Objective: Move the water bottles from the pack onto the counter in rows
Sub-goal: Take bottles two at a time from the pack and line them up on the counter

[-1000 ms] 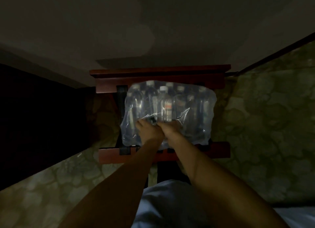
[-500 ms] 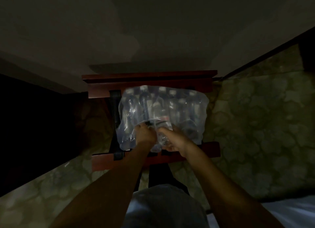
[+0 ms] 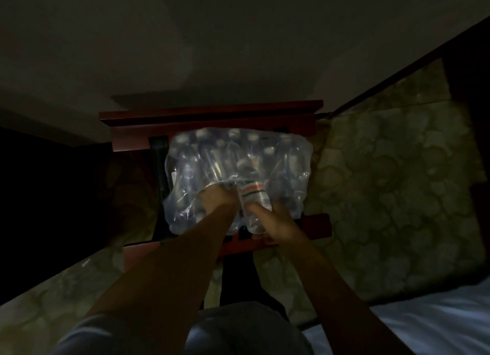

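dim carpet (image 3: 384,195) under clear shrink-wrapped pack (image 3: 233,163); right hand (image 3: 275,222) grips red-labelled bottle (image 3: 254,198), left hand (image 3: 214,198) clutches wrap.

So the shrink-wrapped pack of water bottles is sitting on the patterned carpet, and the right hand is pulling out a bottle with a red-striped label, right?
Not quite. In the head view the clear shrink-wrapped pack of water bottles rests on a reddish-brown wooden stand, raised above the patterned carpet, not on it. The rest holds: the right hand grips the clear plastic bottle with the red-striped label at the torn opening, while the left hand holds the wrap.

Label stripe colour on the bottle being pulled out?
Orange-red stripe on a white label, clearest in the head view.
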Motion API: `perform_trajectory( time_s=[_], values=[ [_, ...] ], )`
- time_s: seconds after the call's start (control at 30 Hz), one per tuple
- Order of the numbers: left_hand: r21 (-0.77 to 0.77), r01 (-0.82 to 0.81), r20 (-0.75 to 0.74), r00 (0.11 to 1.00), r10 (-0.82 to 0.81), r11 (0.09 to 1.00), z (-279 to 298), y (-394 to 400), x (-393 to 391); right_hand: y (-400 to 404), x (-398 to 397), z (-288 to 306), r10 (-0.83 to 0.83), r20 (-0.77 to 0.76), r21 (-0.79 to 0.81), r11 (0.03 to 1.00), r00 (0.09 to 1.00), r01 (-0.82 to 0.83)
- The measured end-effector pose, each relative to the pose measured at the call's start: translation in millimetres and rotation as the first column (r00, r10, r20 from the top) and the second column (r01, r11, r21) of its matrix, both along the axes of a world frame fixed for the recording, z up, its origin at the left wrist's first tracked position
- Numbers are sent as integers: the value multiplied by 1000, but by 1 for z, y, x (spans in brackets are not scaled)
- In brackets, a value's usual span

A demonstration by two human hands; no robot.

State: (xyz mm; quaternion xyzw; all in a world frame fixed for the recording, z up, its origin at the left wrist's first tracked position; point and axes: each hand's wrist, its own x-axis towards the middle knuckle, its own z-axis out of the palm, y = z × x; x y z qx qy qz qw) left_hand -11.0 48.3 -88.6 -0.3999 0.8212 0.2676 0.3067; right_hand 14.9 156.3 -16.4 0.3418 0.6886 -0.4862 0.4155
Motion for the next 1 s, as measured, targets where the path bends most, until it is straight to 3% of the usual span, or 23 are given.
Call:
perform_trajectory(
  time_s=[0.07, 0.17, 0.3, 0.43, 0.57, 0.7, 0.87, 1.0],
  values=[
    [18, -121, 27, 992, 121, 992, 0, 3, -1, -1, 1, 0, -10, 12, -15, 1000, 1000, 10],
    [162, -266, -8, 963, 270, 950, -6, -4, 2, -2, 5, -3, -20, -19, -16, 1000, 1000, 20],
    [288, -224, -70, 965, 254, 931, 5, -22, 15, -8, 8, 2, -57, -16, 6, 998, 998, 57],
    [488, -367, -33, 899, 437, 792, 17, -39, 37, -15, 14, 17, -41, 23, 53, 998, 999, 39],
    [658, -500, 108, 803, 586, 564, 41, -46, 47, -23, 26, 32, -23, -5, 76, 997, 1000, 23],
    [729, -497, 213, 818, 534, 470, 69, -52, 60, -33, 34, 52, -59, -25, 81, 995, 998, 60],
    [813, -471, 296, 840, 455, 342, 114, -64, 87, -38, 36, 84, 30, -88, 178, 984, 996, -14],
    [857, -477, 351, 816, 459, 194, 136, -74, 117, -40, 41, 110, 26, -143, 128, 992, 989, -7]
  ],
)
